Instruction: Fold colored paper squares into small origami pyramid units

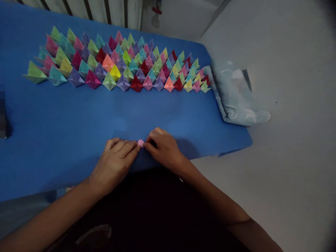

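Note:
Between my two hands, near the front edge of the blue surface, is a small folded pink paper [140, 142]. My left hand [117, 156] presses its fingertips on the paper's left side, palm down. On the other side, the thumb and fingers of my right hand [163, 146] pinch the right edge of the paper. Fingers cover much of the paper, so only its pointed middle shows. Farther back stand rows of folded paper boats [110, 82] in green, pink, purple, red, yellow and blue.
A folded grey-blue patterned cloth [233, 98] lies at the right end of the blue surface [78, 122]. Behind it all is a slatted white panel [115, 14]. A pale wall [296, 87] rises on the right. A dark object sits at the far left edge.

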Demonstrator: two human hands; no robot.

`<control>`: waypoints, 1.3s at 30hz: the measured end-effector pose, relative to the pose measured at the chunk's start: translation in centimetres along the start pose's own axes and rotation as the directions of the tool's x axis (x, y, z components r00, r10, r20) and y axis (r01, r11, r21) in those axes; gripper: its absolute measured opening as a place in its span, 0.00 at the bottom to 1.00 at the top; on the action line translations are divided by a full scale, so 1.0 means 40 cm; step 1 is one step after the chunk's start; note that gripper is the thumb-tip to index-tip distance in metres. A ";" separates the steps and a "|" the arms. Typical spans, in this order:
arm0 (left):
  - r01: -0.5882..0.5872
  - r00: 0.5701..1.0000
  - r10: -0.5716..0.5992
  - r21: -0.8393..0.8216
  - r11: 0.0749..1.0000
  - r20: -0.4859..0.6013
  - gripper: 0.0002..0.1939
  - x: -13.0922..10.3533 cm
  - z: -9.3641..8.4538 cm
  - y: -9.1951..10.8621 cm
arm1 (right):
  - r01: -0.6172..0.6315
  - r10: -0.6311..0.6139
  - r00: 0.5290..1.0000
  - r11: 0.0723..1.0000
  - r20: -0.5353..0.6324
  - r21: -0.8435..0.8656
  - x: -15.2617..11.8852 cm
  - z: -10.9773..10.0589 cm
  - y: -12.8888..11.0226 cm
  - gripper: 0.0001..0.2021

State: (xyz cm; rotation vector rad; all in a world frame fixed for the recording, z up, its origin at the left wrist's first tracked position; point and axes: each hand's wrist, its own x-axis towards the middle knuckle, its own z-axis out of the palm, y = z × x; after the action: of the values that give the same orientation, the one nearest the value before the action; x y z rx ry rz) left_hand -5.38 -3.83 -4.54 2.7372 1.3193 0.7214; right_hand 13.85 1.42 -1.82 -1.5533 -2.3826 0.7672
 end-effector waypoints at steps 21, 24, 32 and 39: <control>0.033 0.997 -0.029 0.045 0.998 -0.078 0.16 -0.034 0.008 0.006 | -0.001 -0.010 0.999 0.956 0.034 0.293 0.023 0.000 -0.040 0.07; 0.083 0.992 -0.083 -0.004 0.997 -0.094 0.15 -0.037 0.007 0.003 | -0.005 -0.010 0.999 0.955 0.050 0.297 0.031 -0.004 -0.037 0.07; 0.078 0.991 -0.082 -0.036 0.996 -0.109 0.15 -0.036 0.009 -0.002 | -0.032 0.003 0.995 0.950 0.095 0.310 0.040 -0.003 -0.036 0.07; 0.049 0.995 -0.047 0.017 0.999 -0.086 0.16 -0.039 0.022 -0.010 | -0.032 0.010 0.990 0.986 0.137 0.166 0.046 -0.008 -0.052 0.08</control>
State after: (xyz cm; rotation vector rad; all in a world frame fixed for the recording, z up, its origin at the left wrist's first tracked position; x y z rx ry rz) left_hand -6.15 -4.58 -6.02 2.7070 1.4097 0.8357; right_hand 11.52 2.51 -0.67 -1.5050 -2.3263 1.0809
